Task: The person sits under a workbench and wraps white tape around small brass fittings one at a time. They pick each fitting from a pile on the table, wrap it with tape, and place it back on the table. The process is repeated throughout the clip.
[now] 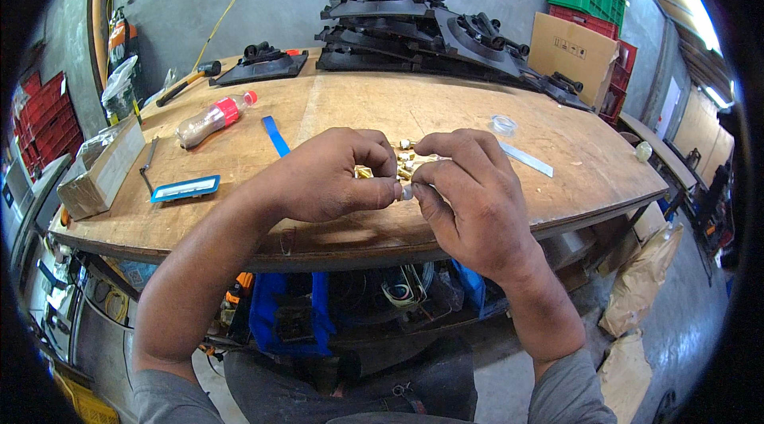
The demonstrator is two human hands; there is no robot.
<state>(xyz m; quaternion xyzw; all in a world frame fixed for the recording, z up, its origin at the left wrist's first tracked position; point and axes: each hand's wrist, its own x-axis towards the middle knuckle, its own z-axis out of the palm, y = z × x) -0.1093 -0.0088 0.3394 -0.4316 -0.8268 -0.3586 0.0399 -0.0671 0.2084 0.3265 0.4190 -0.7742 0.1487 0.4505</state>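
Note:
Over the wooden table my left hand (338, 173) and my right hand (477, 197) meet, fingertips nearly touching. A small whitish fitting (407, 192) is pinched between them, mostly covered by the fingers. The left thumb and curled forefinger press on one side of it. From the other side the right thumb and forefinger close on it, while the other right fingers arch above. Just behind the fingertips lies a small pile of brass fittings (406, 158), some with pale ends and partly hidden by both hands.
On the wooden table (382, 110) are a roll of clear tape (502, 124), a metal strip (528, 160), a blue strip (275, 136), a plastic bottle (215, 119), a blue-framed piece (185, 188) and a hammer (189, 83). Stacked black parts (382, 34) and a cardboard box (569, 58) stand behind.

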